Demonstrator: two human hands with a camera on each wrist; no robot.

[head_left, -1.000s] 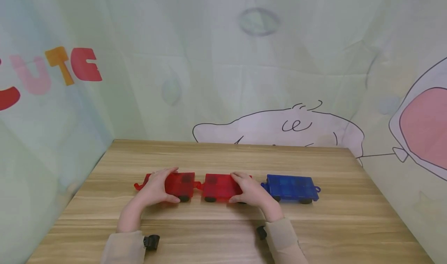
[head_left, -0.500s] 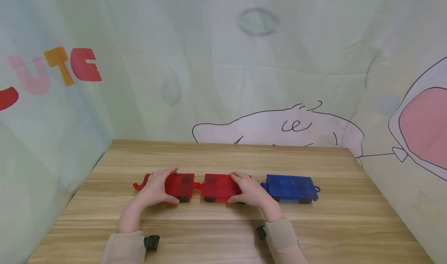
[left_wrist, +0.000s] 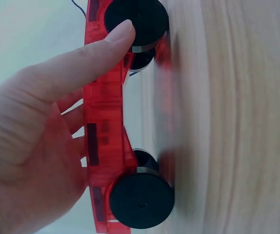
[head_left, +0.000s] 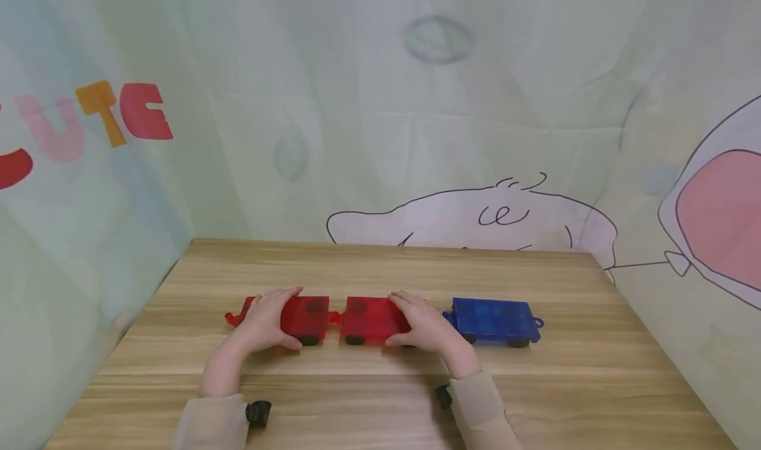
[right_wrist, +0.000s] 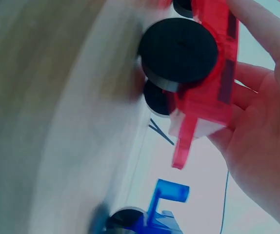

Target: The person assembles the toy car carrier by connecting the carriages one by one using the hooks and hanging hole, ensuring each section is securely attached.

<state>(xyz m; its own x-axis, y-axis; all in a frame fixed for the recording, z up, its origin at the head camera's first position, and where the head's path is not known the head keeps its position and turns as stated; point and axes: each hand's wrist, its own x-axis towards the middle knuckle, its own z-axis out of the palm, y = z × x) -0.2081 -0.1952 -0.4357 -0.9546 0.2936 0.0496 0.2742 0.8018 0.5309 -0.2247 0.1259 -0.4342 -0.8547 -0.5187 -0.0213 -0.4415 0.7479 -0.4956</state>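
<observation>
Two translucent red toy train cars with black wheels stand end to end on the table. My left hand point(head_left: 264, 321) grips the left red train car point(head_left: 309, 314) from above, its thumb along the near side by a wheel point(left_wrist: 137, 22). A red hook point(head_left: 234, 318) sticks out at that car's left end. Around the right red train car point(head_left: 368, 319), my right hand point(head_left: 422, 328) has its thumb in front and fingers behind. Between the two cars lies a small red coupling point(head_left: 335, 317). A red end tab point(right_wrist: 184, 146) points toward the blue train car's hook point(right_wrist: 171, 190), with a gap between.
The blue train car point(head_left: 496, 319) stands right of my right hand, a loop point(head_left: 538, 322) at its far end. Everything sits on a wood-grain table point(head_left: 380, 404). A printed cloth backdrop point(head_left: 261, 139) rises behind and beside it.
Both red train cars have shifted very slightly left and toward me, with my hands on them. The blue train car stays about where it was.
</observation>
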